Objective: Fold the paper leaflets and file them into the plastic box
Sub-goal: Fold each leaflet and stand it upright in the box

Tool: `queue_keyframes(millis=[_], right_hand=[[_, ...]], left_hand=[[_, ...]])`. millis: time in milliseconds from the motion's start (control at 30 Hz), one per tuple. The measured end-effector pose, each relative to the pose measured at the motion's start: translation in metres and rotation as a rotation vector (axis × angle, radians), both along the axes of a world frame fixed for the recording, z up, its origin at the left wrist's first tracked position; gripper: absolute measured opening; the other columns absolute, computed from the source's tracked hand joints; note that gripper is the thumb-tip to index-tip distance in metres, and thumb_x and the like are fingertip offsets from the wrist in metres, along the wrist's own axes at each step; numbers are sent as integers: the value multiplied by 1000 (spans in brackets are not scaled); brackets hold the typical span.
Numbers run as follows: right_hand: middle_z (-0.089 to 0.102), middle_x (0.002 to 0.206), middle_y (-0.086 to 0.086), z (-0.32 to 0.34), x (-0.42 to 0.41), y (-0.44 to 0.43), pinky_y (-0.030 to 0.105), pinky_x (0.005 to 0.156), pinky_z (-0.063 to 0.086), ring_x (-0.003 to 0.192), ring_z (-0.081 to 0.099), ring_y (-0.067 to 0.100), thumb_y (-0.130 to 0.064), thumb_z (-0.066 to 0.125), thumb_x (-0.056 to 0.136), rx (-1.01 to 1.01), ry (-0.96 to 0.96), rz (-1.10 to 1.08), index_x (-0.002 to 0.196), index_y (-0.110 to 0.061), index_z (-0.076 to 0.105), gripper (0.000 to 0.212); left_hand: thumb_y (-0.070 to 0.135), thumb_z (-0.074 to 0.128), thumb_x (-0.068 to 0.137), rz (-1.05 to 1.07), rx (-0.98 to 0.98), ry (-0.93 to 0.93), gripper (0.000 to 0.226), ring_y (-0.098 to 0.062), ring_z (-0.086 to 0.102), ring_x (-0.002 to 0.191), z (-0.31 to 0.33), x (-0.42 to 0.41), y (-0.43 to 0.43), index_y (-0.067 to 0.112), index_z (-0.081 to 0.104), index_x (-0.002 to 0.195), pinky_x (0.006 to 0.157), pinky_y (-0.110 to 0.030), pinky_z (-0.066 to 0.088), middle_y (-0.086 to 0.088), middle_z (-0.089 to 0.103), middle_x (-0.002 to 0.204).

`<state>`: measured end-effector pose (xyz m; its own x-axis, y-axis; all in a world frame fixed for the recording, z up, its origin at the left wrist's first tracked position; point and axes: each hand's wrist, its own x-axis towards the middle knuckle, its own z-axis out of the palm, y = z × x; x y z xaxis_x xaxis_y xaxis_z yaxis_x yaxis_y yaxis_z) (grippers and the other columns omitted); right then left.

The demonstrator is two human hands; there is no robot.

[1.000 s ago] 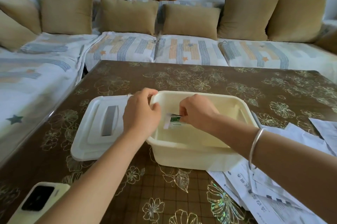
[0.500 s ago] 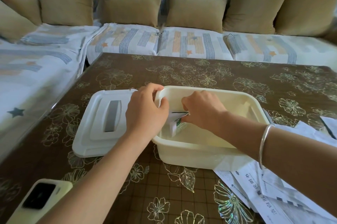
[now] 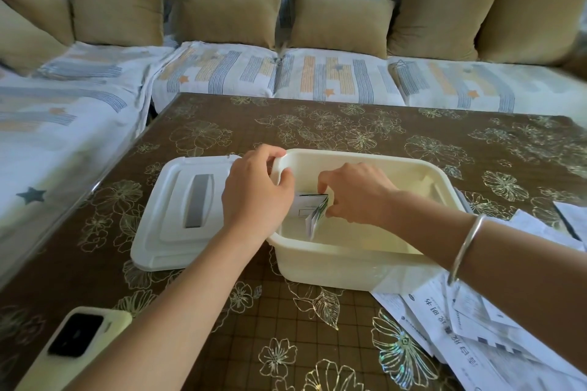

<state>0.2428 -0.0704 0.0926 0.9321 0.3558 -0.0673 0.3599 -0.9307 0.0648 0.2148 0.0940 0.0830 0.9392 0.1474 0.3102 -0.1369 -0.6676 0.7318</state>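
A cream plastic box (image 3: pixel 365 266) stands in the middle of the brown flowered table. My left hand (image 3: pixel 254 196) grips the box's left rim at its far corner. My right hand (image 3: pixel 355 193) reaches inside and pinches a folded leaflet (image 3: pixel 314 212), white with green print, which stands on edge against the left wall. More unfolded leaflets (image 3: pixel 476 324) lie spread on the table at the right, partly under my right forearm.
The box's white lid (image 3: pixel 178 212) with a grey handle lies flat just left of the box. A phone in a pale case (image 3: pixel 79 339) lies at the near left edge. A sofa with cushions runs round the table's far and left sides.
My right hand has pushed the folded leaflet lower into the box, toward its left wall. My left hand has stayed on the rim. The view has tilted slightly.
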Motion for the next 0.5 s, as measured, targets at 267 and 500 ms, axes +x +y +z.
queue_keyframes(millis=[267,500], right_hand=[[66,101,3,-1,5,7,32,77,47,96,60,27,-45,64,87,-60,-76,-9,98,-21,65,27],[66,100,-1,4,1,4,30,77,46,97,61,25,-54,69,79,-81,-78,-2,103,-25,62,39]], left_hand=[[26,60,90,2,2,-8,21,-11,56,101,-1,1,0,30,61,111,79,-35,51,14,62,103],[25,59,89,16,-11,-10,22,-11,57,98,-1,2,0,30,62,110,78,-34,51,13,63,102]])
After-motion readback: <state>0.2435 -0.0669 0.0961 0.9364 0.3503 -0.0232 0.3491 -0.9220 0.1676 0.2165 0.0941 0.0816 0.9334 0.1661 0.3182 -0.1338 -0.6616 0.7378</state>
